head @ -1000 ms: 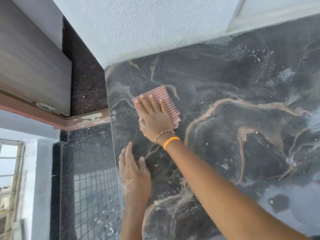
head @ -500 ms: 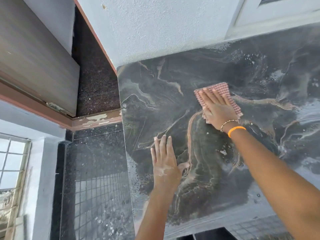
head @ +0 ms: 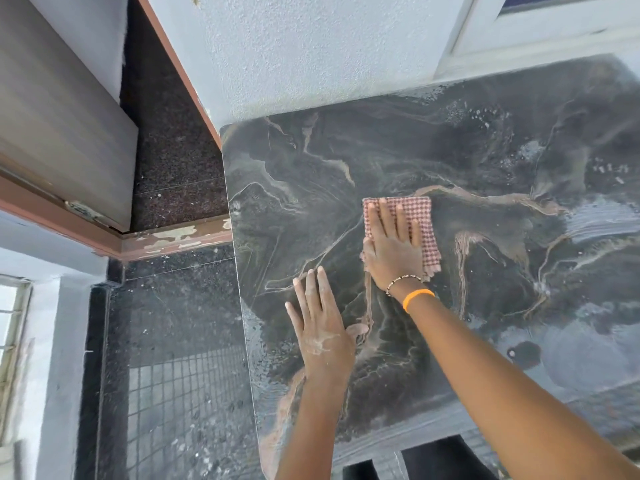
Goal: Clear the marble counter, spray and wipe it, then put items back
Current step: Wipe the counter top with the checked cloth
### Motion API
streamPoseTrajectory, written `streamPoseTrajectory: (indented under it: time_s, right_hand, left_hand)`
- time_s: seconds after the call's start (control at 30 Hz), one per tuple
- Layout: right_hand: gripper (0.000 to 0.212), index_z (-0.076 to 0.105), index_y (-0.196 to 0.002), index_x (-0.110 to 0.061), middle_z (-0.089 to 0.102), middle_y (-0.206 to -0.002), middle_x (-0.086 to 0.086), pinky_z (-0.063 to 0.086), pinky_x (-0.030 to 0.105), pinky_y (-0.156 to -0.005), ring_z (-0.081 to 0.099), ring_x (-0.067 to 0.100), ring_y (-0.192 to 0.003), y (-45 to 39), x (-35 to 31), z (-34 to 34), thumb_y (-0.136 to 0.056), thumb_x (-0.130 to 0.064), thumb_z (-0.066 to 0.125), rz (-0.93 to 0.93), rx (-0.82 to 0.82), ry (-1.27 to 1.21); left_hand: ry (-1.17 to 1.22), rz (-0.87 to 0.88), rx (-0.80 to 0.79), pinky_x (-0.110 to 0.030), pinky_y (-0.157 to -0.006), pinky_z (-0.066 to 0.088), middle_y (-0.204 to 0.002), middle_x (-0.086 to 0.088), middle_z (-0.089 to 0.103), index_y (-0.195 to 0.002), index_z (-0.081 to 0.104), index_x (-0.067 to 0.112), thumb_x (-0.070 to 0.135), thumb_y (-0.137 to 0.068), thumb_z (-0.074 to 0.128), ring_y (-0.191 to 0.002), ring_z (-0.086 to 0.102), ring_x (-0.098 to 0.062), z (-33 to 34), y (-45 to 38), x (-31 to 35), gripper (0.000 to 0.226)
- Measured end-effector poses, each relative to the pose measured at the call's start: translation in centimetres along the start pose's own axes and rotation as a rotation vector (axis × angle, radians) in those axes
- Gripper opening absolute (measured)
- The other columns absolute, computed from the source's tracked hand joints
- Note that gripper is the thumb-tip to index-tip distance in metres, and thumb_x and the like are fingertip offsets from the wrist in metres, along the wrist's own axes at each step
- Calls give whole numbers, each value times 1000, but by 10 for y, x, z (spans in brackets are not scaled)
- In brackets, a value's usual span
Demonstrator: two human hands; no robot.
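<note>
The dark marble counter point(head: 485, 161), veined in tan, fills the right of the view and looks wet, with soapy streaks toward the right. A folded red-and-white checked cloth point(head: 420, 216) lies flat on it near the middle. My right hand point(head: 391, 247) presses palm-down on the cloth, fingers spread; an orange band and a bead bracelet circle the wrist. My left hand point(head: 320, 323) rests flat on the bare marble close to the counter's left edge, fingers apart, holding nothing, with whitish residue on its back.
A white textured wall point(head: 311, 53) backs the counter. Left of the counter's edge is a drop to a dark speckled floor point(head: 173, 323). A brown door frame point(head: 173, 240) and grey door point(head: 59, 126) lie at the left, a window frame point(head: 519, 32) at upper right.
My right hand has slid the cloth from the counter's back left out toward the right, then back toward the middle. The left hand has shifted further onto the marble and stays flat.
</note>
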State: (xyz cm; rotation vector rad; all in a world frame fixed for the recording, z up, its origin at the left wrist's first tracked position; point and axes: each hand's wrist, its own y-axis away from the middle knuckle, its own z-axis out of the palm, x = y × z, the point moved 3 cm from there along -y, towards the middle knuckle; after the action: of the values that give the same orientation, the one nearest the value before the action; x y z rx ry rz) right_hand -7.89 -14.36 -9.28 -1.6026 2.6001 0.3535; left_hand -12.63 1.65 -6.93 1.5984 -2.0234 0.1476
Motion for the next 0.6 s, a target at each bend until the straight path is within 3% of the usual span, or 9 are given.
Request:
streamPoseTrajectory:
  time_s: [0.2, 0.37, 0.47, 0.6]
  right_hand:
    - [62, 6, -148, -28, 5, -159, -5, -2, 45, -117, 2, 23, -147, -8, -70, 9, -93, -31, 34, -406, -73, 11]
    - [61, 15, -147, -31, 14, -158, -6, 6, 44, -118, 11, 21, -146, 14, -32, 9, -91, -33, 38, -820, -128, 94]
    - [59, 18, -146, -32, 20, -156, -6, 11, 43, -118, 18, 20, -145, 14, 22, 0, -89, -34, 35, -836, -106, 117]
    - [59, 19, -146, -33, 22, -156, -8, 8, 41, -117, 20, 19, -144, -9, 115, -22, -89, -34, 32, -629, -51, 112]
  left_hand:
    - [0, -89, 58, -46, -117, 3, -158, 1, -3, -147, -9, 17, 44, -74, 68, -145, -11, -23, 4, 3, 5, 109]
    - [69, -186, 124, -43, -117, 0, -158, -2, -2, -147, -7, 16, 28, -81, 68, -145, -10, -24, 10, 15, 25, 101]
    - [82, -188, 108, -39, -117, -5, -158, -5, -3, -147, -8, 14, 30, -81, 67, -145, -13, -22, 26, 14, 55, 101]
    - [12, -43, 61, -39, -116, -9, -158, -6, -4, -146, -9, 11, 42, -76, 68, -144, -16, -23, 51, -8, 114, 109]
